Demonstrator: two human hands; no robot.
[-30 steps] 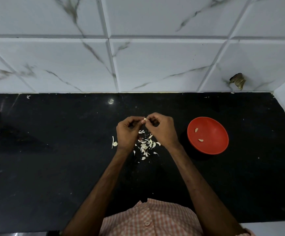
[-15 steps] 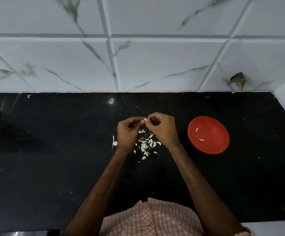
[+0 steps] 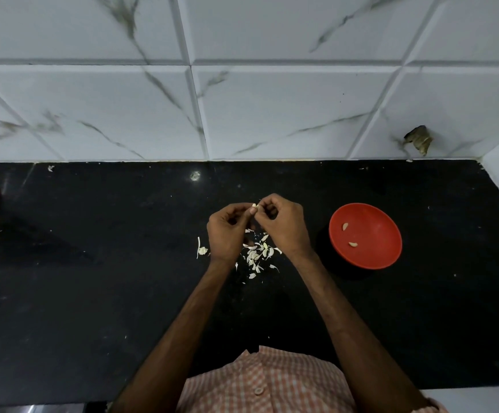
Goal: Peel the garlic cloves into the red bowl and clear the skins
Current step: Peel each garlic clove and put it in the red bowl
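Garlic clove (image 3: 254,207), small and pale, is pinched between the fingertips of both hands above the middle of the black worktop (image 3: 93,293). The left hand (image 3: 227,231) grips it from 9 o'clock, apparently to steady it. The right hand (image 3: 284,225) pinches at it from 3 o'clock with curled fingers, probably picking at the peel. At 6 o'clock, directly below, lie the scattered skins (image 3: 257,254), so working over that heap likely keeps the waste in one place for clearing. The red bowl (image 3: 367,257) stands at 3 o'clock, near the right hand but apart from it. It holds two peeled cloves (image 3: 345,226), a short reach for the next drop.
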